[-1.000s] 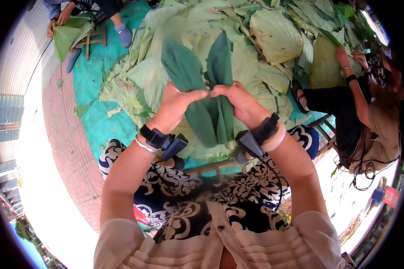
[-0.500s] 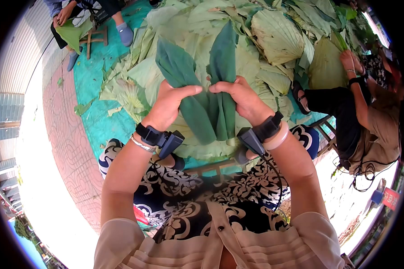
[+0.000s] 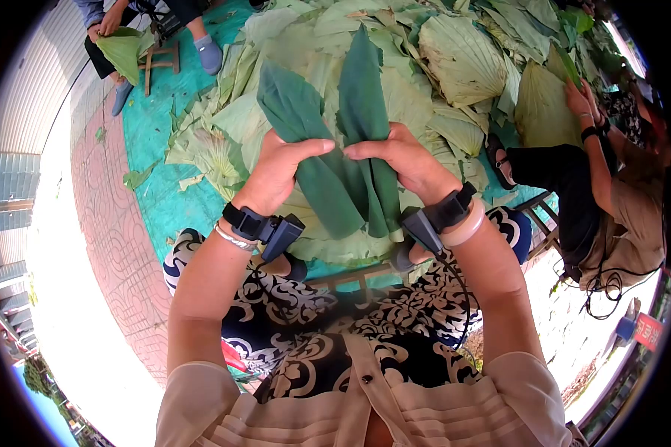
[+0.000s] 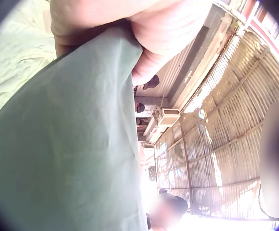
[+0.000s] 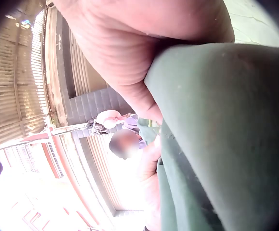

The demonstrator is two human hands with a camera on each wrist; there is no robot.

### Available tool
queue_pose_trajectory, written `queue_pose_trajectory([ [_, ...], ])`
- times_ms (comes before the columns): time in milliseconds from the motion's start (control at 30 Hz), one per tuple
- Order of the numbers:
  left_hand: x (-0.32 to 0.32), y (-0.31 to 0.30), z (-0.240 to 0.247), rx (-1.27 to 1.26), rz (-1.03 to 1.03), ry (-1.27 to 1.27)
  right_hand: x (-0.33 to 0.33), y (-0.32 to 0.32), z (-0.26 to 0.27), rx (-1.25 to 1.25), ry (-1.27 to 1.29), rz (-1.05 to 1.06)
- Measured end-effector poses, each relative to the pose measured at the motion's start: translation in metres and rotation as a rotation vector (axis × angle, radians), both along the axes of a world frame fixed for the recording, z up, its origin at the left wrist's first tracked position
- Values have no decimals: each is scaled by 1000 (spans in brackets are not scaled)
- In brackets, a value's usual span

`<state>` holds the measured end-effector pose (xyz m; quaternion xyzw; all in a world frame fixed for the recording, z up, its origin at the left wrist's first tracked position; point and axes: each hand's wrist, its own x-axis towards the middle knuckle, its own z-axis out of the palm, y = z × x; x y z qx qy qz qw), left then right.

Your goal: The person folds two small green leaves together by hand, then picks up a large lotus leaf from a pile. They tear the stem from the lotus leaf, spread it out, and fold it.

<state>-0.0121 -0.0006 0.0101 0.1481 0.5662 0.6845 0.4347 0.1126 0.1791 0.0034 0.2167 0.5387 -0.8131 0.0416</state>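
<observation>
Head view puts the folded dark-green leaf in front of the seated person's knees, held up over the near side of a pale leaf pile. Left hand and right hand each pinch a side of it, thumbs flat on top, pointing at one another; most of the other fingers are hidden behind. I'd judge the step in hand to be folding or opening out the leaf, and the next move seems to call for a firm grip on both edges while they are brought into line. Its long axis runs away from the person: two tapered tips point outward, spread in a V, with the blunt end towards the lap.
</observation>
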Motion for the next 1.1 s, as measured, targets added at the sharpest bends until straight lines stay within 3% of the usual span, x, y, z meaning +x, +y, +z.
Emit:
queue_pose_trajectory([
  [433,-5,-1,2,28,25,-35,0,2,17,-39,34,-6],
  [733,-5,-2,4,-2,21,-30,1,3,14,115,58,108],
  [1100,-7,-3,5,63,36,-66,3,10,21,107,19,54],
])
